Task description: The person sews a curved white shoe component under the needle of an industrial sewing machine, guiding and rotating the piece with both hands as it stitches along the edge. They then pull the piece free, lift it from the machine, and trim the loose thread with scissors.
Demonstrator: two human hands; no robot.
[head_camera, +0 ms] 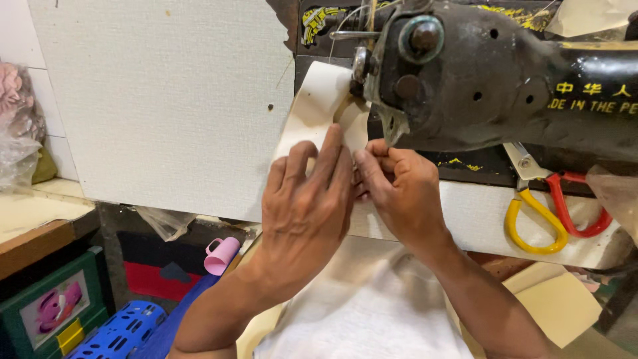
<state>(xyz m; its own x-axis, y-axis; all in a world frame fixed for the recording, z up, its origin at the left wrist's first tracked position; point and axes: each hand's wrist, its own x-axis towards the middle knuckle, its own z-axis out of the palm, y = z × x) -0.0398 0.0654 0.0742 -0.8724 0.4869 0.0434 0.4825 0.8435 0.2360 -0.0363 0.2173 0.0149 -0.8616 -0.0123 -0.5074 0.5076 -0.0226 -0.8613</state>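
Cream fabric strip point(318, 110) is held under the black sewing machine point(478, 80).
It is pressed flat by the left hand point(306, 206) with fingers extended; its edge is pinched by the right hand point(399, 186), best kept taut.

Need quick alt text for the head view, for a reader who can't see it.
Left hand and right hand press cream fabric under the head of a black sewing machine. Yellow-and-red scissors lie to the right; a pink cup sits lower left.

Left hand point(307, 203) and right hand point(399, 186) press cream fabric point(318, 106) beside the black sewing machine point(492, 73)
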